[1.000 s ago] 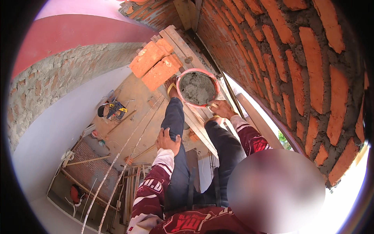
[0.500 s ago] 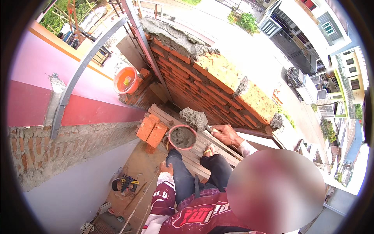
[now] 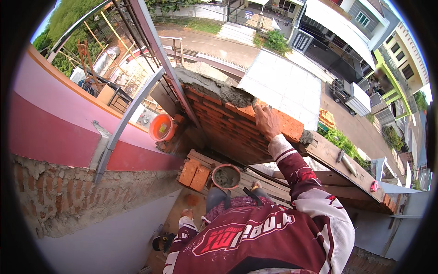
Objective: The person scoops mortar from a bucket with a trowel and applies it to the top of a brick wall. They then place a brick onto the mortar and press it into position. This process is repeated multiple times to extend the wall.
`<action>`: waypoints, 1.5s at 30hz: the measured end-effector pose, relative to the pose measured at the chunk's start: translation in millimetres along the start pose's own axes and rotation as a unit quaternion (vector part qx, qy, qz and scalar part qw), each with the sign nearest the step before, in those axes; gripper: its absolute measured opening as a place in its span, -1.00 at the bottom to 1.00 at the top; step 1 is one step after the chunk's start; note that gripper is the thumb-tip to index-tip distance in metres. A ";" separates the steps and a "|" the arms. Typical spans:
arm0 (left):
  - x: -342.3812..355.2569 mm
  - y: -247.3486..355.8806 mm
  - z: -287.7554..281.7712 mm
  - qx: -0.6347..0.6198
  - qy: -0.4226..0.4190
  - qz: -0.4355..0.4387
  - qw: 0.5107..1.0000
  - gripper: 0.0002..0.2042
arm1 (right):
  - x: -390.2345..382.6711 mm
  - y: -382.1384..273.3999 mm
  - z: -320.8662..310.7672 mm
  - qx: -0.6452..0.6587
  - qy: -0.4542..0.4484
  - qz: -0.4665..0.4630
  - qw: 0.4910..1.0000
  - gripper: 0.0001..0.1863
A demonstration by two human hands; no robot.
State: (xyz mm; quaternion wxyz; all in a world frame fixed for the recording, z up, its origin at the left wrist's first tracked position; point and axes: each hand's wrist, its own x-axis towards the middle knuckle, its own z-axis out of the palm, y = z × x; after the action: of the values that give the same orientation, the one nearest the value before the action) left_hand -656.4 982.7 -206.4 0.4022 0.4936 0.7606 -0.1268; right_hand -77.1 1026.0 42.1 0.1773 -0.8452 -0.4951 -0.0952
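My right hand (image 3: 267, 121) is at the top of the brick wall (image 3: 219, 121), closed round the trowel's handle, its blade hard to make out against the wet mortar (image 3: 235, 96). Just right of it is an orange brick (image 3: 287, 123) in the top course. My left hand (image 3: 187, 213) hangs low by my left leg, fingers loosely apart and holding nothing visible. Below the wall, a bucket of mortar (image 3: 226, 177) stands on the planks near my feet, beside two bricks (image 3: 194, 176).
An orange bucket (image 3: 160, 128) sits at the left corner, near a metal post (image 3: 164, 64) and curved bar (image 3: 114, 141). A hammer (image 3: 346, 162) lies on a board to the right. Beyond the wall are a drop, a street and a truck (image 3: 349, 96).
My view has tilted up over the wall. My right hand went from the bucket, through carrying a mortar lump on the trowel, to the wall top. My left hand stayed low.
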 end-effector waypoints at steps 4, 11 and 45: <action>23.9 -28.2 -28.1 -0.105 0.017 -0.003 0.994 -0.56 | -15.4 -25.0 -22.5 0.058 0.002 0.059 0.997 -0.66; 108.7 -18.0 -34.3 0.001 -0.034 0.096 0.995 -0.61 | 48.9 -96.6 -58.2 0.050 -0.117 0.044 0.991 -0.68; 130.9 34.6 -72.2 -0.248 -0.070 0.036 0.966 -0.75 | 77.0 -109.2 -12.7 -0.292 -0.194 0.038 0.936 -0.76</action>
State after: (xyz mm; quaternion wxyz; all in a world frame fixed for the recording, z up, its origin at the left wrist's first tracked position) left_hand -686.8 1126.9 -249.2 0.5687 0.3957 0.7197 0.0461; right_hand -134.1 1131.6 102.0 -0.1733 -0.8800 -0.4376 -0.0635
